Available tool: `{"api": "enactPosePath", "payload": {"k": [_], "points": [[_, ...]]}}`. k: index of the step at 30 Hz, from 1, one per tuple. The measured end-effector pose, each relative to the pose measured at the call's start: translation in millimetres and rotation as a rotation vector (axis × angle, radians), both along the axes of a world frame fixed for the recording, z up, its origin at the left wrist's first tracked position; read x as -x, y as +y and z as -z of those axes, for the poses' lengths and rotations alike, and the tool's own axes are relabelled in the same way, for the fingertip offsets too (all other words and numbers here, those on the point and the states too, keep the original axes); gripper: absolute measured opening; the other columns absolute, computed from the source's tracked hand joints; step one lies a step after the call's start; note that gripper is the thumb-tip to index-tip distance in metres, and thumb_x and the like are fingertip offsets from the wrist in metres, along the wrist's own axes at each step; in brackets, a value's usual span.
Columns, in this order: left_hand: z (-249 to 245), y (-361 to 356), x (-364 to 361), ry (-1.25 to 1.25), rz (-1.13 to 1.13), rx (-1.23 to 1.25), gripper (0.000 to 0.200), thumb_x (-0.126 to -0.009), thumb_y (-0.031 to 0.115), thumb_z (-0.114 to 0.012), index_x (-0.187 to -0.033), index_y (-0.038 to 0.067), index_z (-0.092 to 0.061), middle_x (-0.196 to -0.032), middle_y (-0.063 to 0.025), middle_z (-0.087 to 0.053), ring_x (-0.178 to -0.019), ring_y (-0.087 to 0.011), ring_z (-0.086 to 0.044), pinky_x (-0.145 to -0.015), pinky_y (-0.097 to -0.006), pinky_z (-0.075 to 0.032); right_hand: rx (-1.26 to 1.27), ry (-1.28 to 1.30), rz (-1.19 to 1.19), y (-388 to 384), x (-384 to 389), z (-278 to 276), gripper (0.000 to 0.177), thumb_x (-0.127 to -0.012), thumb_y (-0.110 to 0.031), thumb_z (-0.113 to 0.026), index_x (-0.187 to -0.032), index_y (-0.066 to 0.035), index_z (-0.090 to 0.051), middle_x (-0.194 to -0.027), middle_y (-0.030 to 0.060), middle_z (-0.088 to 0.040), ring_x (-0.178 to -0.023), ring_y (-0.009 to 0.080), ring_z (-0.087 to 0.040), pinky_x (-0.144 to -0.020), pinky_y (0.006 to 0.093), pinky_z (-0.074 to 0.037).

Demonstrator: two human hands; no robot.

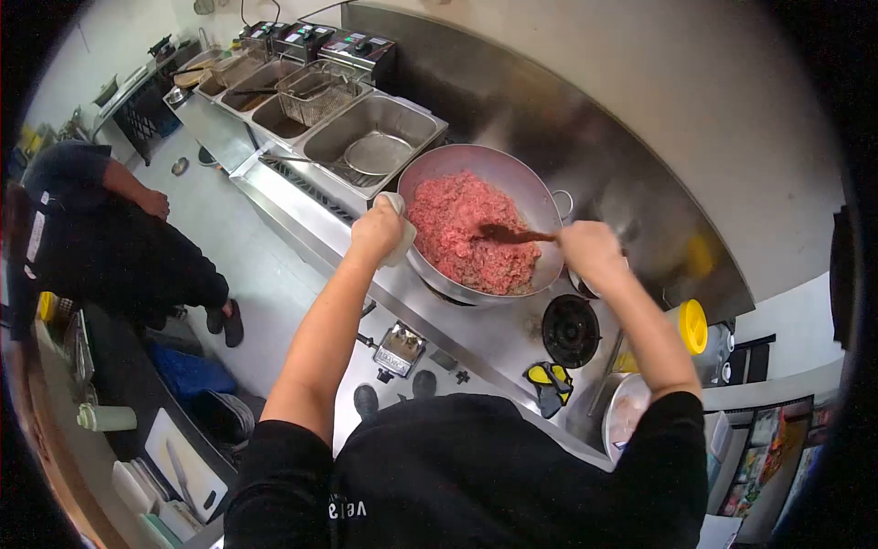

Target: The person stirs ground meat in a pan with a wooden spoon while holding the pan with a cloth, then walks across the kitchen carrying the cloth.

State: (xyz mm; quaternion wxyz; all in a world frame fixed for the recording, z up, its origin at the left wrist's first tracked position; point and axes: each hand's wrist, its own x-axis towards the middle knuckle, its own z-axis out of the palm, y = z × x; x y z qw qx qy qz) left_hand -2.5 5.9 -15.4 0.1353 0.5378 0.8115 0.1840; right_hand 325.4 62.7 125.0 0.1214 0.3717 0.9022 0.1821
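Observation:
A wide metal pan (540,197) stands on the stove, filled with raw ground meat (462,215) that looks browner along its lower edge. My left hand (377,229) is closed around a white cloth (400,247) at the pan's left rim; the cloth covers whatever part of the pan lies under it. In my right hand (593,252) is the handle of a brown wooden spoon (512,234), its head resting in the meat. A loop handle (563,203) sticks out from the pan's right side.
Fryer basins with a wire basket (318,91) and a round strainer (378,153) adjoin the pan on the left. A black burner (571,330) and yellow-black gloves (550,384) lie nearer me. Another person (110,229) stands at left, near a knife (179,471) on a cutting board (165,439).

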Motion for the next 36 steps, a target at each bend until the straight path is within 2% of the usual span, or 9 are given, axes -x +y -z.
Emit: {"api": "enactPosePath", "payload": {"k": [1, 4, 5, 10, 15, 19, 21, 27, 36], "points": [[-7.3, -1.2, -2.0, -0.035, -0.014, 0.025, 0.040, -0.087, 0.030, -0.043, -0.107, -0.005, -0.040, -0.097, -0.0278, -0.061, -0.093, -0.0396, -0.061, -0.082, -0.0466, -0.046, 0.039, -0.120, 0.085, -5.6, 1.6, -23.3, 0.022, -0.081, -0.017, -0.052, -0.096, -0.012, -0.067, -0.073, 0.0138, -0.065, -0.069, 0.0291, -0.065, -0.060, 0.0423, -0.052], [-14.8, -6.1, -4.2, -0.084, -0.032, 0.026, 0.037, -0.086, 0.028, -0.045, -0.106, -0.004, -0.042, -0.099, -0.0266, -0.061, -0.095, -0.0397, -0.060, -0.084, -0.0462, -0.045, 0.027, -0.027, 0.032, -22.9, 18.1, -43.2, 0.023, -0.080, -0.016, -0.053, -0.098, -0.012, -0.066, -0.072, 0.0135, -0.064, -0.069, 0.0292, -0.065, -0.060, 0.0418, -0.052], [-14.6, -6.9, -4.6, -0.082, -0.034, -0.002, 0.037, -0.085, 0.027, -0.045, -0.105, -0.004, -0.042, -0.097, -0.0265, -0.062, -0.093, -0.0398, -0.061, -0.083, -0.0464, -0.046, 0.006, 0.013, -0.058, -13.8, 22.4, -18.9, 0.014, -0.077, -0.011, -0.056, -0.079, -0.007, -0.068, -0.071, 0.0144, -0.065, -0.066, 0.0268, -0.066, -0.057, 0.0370, -0.053], [-0.1, -6.7, -2.0, -0.086, -0.025, -0.090, 0.040, -0.087, 0.031, -0.043, -0.104, -0.005, -0.039, -0.092, -0.0278, -0.062, -0.088, -0.0418, -0.061, -0.080, -0.0487, -0.046, 0.119, 0.006, 0.002, 26.4, 73.1, 141.6, 0.018, -0.078, -0.010, -0.052, -0.082, -0.005, -0.068, -0.086, 0.0155, -0.067, -0.078, 0.0269, -0.067, -0.067, 0.0387, -0.054], [-7.9, -10.2, -4.7, -0.060, 0.003, -0.156, 0.034, -0.084, 0.025, -0.046, -0.099, -0.005, -0.042, -0.090, -0.0269, -0.063, -0.084, -0.0401, -0.062, -0.075, -0.0474, -0.048, 0.337, -0.069, 0.048, -10.6, 41.4, 72.1, 0.019, -0.079, -0.012, -0.051, -0.084, -0.004, -0.067, -0.085, 0.0159, -0.067, -0.081, 0.0297, -0.066, -0.068, 0.0398, -0.054], [-2.5, -9.0, -2.8, -0.056, -0.015, -0.139, 0.033, -0.084, 0.024, -0.046, -0.099, -0.005, -0.042, -0.089, -0.0264, -0.063, -0.082, -0.0401, -0.062, -0.074, -0.0478, -0.048, 0.184, -0.276, 0.080, -1.6, 22.8, 0.0, 0.018, -0.079, -0.018, -0.055, -0.088, -0.008, -0.067, -0.081, 0.0130, -0.067, -0.076, 0.0285, -0.067, -0.066, 0.0392, -0.055], [-1.8, -9.6, -1.9, -0.052, -0.024, -0.142, 0.033, -0.084, 0.024, -0.046, -0.099, -0.005, -0.042, -0.089, -0.0263, -0.063, -0.082, -0.0400, -0.063, -0.073, -0.0477, -0.048, 0.109, -0.146, 0.068, 34.1, 18.6, 6.5, 0.017, -0.080, -0.015, -0.054, -0.087, -0.009, -0.068, -0.081, 0.0121, -0.067, -0.075, 0.0284, -0.067, -0.065, 0.0390, -0.055], [-2.7, -8.2, 1.0, -0.066, -0.032, -0.129, 0.037, -0.085, 0.028, -0.046, -0.101, -0.005, -0.040, -0.090, -0.0282, -0.062, -0.086, -0.0413, -0.061, -0.079, -0.0480, -0.047, 0.152, 0.018, 0.076, 60.6, 72.7, 142.7, 0.018, -0.080, -0.012, -0.051, -0.080, -0.006, -0.068, -0.083, 0.0156, -0.066, -0.077, 0.0312, -0.066, -0.066, 0.0412, -0.054], [0.8, -6.7, -0.8, -0.071, -0.007, -0.129, 0.037, -0.086, 0.029, -0.042, -0.102, -0.005, -0.041, -0.089, -0.0279, -0.062, -0.085, -0.0417, -0.061, -0.078, -0.0484, -0.047, 0.181, -0.206, 0.274, -15.0, 9.3, -31.5, 0.022, -0.084, -0.024, -0.054, -0.090, -0.008, -0.068, -0.088, 0.0147, -0.067, -0.082, 0.0303, -0.066, -0.070, 0.0411, -0.053]]}}
